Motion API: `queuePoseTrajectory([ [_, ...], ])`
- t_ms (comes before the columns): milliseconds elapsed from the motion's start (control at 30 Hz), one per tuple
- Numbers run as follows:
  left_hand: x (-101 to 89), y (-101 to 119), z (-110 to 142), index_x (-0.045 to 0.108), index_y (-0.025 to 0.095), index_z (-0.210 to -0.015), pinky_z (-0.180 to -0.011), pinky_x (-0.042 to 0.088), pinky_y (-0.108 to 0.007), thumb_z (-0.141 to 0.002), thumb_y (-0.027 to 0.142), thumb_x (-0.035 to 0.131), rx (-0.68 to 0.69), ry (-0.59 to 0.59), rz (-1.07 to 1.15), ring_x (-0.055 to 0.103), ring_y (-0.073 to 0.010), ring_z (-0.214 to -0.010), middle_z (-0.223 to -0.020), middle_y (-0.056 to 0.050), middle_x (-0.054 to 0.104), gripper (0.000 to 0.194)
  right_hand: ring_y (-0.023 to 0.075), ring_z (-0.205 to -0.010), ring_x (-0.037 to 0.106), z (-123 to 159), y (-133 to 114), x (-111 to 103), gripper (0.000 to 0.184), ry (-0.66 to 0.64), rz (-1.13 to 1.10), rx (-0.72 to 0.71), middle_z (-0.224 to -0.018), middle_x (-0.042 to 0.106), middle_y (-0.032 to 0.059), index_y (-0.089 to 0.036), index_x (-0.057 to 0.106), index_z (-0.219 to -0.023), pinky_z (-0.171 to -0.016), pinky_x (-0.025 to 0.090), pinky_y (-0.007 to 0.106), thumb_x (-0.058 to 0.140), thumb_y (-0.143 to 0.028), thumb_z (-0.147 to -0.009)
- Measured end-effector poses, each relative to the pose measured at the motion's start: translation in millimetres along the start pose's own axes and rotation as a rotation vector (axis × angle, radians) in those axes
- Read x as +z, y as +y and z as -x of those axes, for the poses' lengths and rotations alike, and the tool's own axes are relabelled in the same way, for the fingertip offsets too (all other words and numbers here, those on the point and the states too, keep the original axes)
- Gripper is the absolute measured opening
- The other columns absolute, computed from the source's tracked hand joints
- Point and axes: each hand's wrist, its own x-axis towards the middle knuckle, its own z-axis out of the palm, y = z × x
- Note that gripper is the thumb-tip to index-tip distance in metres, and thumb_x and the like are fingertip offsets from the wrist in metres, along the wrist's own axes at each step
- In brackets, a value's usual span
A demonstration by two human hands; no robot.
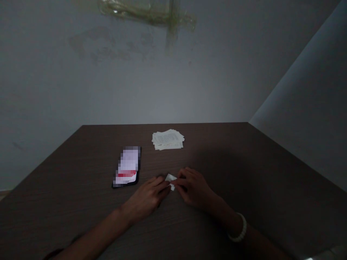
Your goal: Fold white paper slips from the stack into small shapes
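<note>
A small piece of white paper (170, 177), seemingly folded, lies on the dark table between my two hands. My left hand (148, 194) is closed on its left side, with the fingertips pressed against the paper. From the right, my right hand (193, 187) pinches the same paper with bent fingers. The fingertips of both hands almost meet over it and cover part of it. A pale bracelet (241, 228) circles my right wrist.
A phone (127, 164) with its screen lit and blurred lies left of my hands. Beyond them sits a loose stack of printed paper sheets (168, 139). The brown table (81, 162) reaches back to a grey wall (135, 86); another wall rises at the right.
</note>
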Motion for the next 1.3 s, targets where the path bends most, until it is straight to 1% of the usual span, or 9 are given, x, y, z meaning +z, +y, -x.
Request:
queuePoseTrajectory([
  [133,-0.3,1.3,-0.3,0.063,0.013,-0.107,-0.078,0.049,-0.038,-0.096,0.013,0.037,-0.025,0.017,-0.046,0.055,-0.0233,-0.09,-0.094,-0.01,0.063,0.029,0.0173,-0.085,0.051,1.5,1.5,2.6,0.014,0.025,-0.003,0.048,-0.088,0.059,0.004,-0.023,0.07,-0.094,-0.076,0.04,0.03,0.057,-0.026,-0.089],
  [233,0.0,2.7,0.6,0.063,0.013,-0.104,-0.077,0.047,-0.037,-0.096,0.013,0.035,-0.009,0.03,-0.088,0.054,-0.0225,-0.087,-0.094,-0.01,0.064,0.029,0.0174,-0.084,0.052,2.8,2.8,3.4,0.014,0.033,0.011,0.097,-0.088,0.06,0.004,-0.023,0.071,-0.091,-0.076,0.041,0.031,0.059,-0.029,-0.088],
  [433,1.5,4.3,3.4,0.064,0.013,-0.096,-0.07,0.044,-0.036,-0.094,0.012,0.041,0.019,0.035,-0.241,0.055,-0.0223,-0.081,-0.093,-0.009,0.069,0.023,0.0178,-0.085,0.054,3.5,2.2,1.7,0.013,0.039,0.014,0.12,-0.086,0.062,0.0037,-0.024,0.071,-0.09,-0.077,0.042,0.031,0.061,-0.031,-0.087],
  [567,2.5,4.5,4.3,0.064,0.012,-0.091,-0.07,0.044,-0.037,-0.092,0.01,0.045,0.028,0.089,-0.244,0.056,-0.0232,-0.08,-0.093,-0.01,0.069,0.019,0.0178,-0.084,0.054,4.1,3.2,2.8,0.012,0.057,-0.009,0.135,-0.086,0.063,0.0031,-0.024,0.071,-0.088,-0.076,0.042,0.03,0.062,-0.032,-0.086],
  [700,1.6,4.5,4.0,0.063,0.012,-0.091,-0.07,0.046,-0.036,-0.09,0.01,0.045,0.013,0.071,-0.206,0.057,-0.0227,-0.079,-0.092,-0.01,0.069,0.019,0.0185,-0.084,0.054,4.0,3.7,2.1,0.013,0.056,-0.007,0.141,-0.086,0.063,0.004,-0.022,0.07,-0.089,-0.075,0.042,0.03,0.063,-0.032,-0.085],
  [867,0.8,4.4,3.4,0.063,0.012,-0.092,-0.07,0.049,-0.034,-0.089,0.011,0.043,0.001,0.036,-0.175,0.058,-0.0218,-0.081,-0.091,-0.011,0.068,0.02,0.0186,-0.085,0.052,2.0,3.1,0.0,0.011,0.038,0.022,0.081,-0.088,0.061,0.004,-0.021,0.067,-0.089,-0.076,0.041,0.031,0.061,-0.03,-0.086],
  [1033,2.7,3.6,3.6,0.062,0.011,-0.091,-0.066,0.049,-0.035,-0.089,0.012,0.043,0.001,0.019,-0.179,0.057,-0.0225,-0.077,-0.089,-0.01,0.066,0.02,0.0176,-0.086,0.049,1.6,5.4,2.2,0.016,-0.011,0.012,-0.029,-0.09,0.059,0.0031,-0.025,0.066,-0.101,-0.072,0.039,0.029,0.055,-0.024,-0.09],
  [1167,3.1,3.1,2.6,0.062,0.011,-0.09,-0.069,0.051,-0.037,-0.089,0.011,0.041,-0.012,0.026,-0.159,0.056,-0.0234,-0.081,-0.09,-0.012,0.065,0.022,0.0175,-0.086,0.048,0.3,4.0,-0.3,0.015,-0.045,0.082,-0.06,-0.089,0.057,0.0032,-0.025,0.065,-0.098,-0.07,0.037,0.029,0.052,-0.021,-0.091],
  [1300,0.5,2.8,1.4,0.062,0.011,-0.09,-0.071,0.052,-0.036,-0.088,0.012,0.044,-0.078,-0.018,-0.074,0.055,-0.0241,-0.084,-0.087,-0.011,0.062,0.018,0.0171,-0.084,0.047,-0.9,0.5,-3.7,0.016,-0.063,0.129,-0.061,-0.086,0.056,0.0029,-0.023,0.065,-0.093,-0.067,0.035,0.029,0.049,-0.023,-0.093],
])
